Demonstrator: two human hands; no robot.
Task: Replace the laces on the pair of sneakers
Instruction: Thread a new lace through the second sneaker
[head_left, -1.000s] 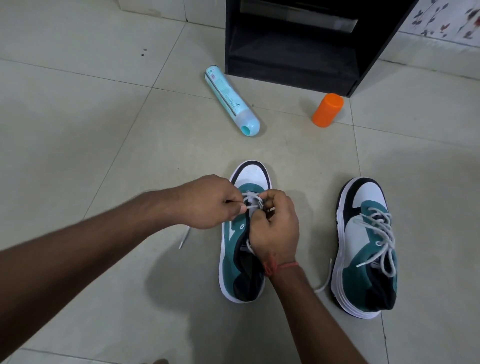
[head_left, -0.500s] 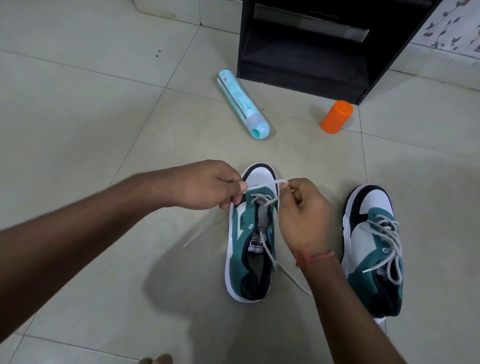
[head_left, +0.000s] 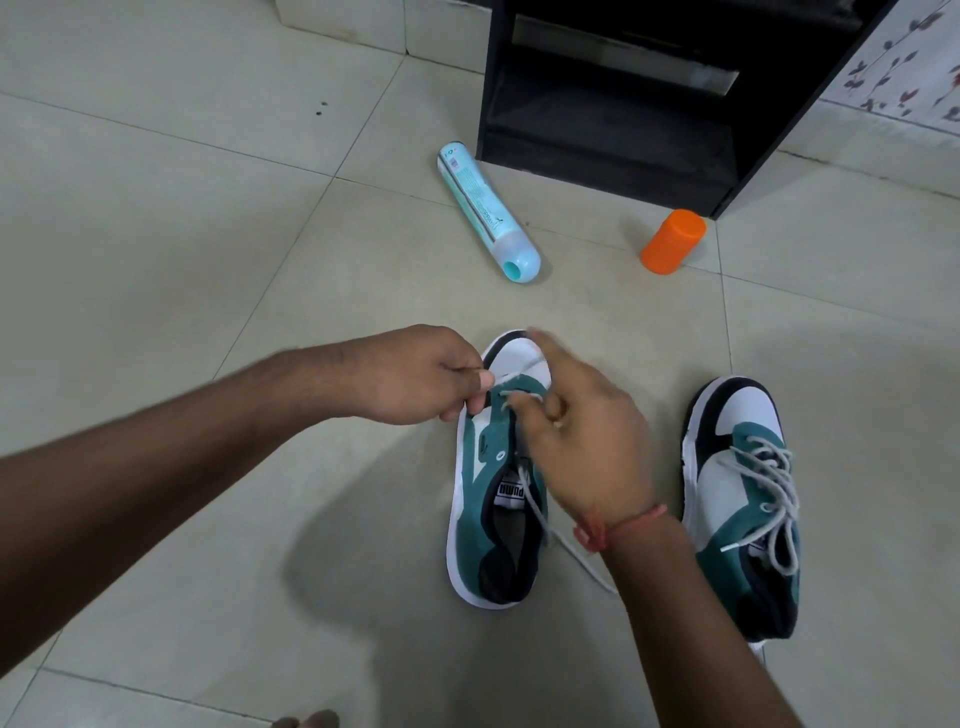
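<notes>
Over the left sneaker (head_left: 496, 483), the right hand (head_left: 587, 441) has released the lace (head_left: 511, 378); the left hand (head_left: 415, 374) pinches it.

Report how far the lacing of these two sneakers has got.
Done, by the look of it: the right-hand sneaker is laced up through its eyelets, its ends loose and untied. In hand: the left-hand sneaker has lace only near the toe; the left hand pinches one end, and the blurred right hand reaches over the eyelets. Left: its upper eyelets, then tying both.
</notes>
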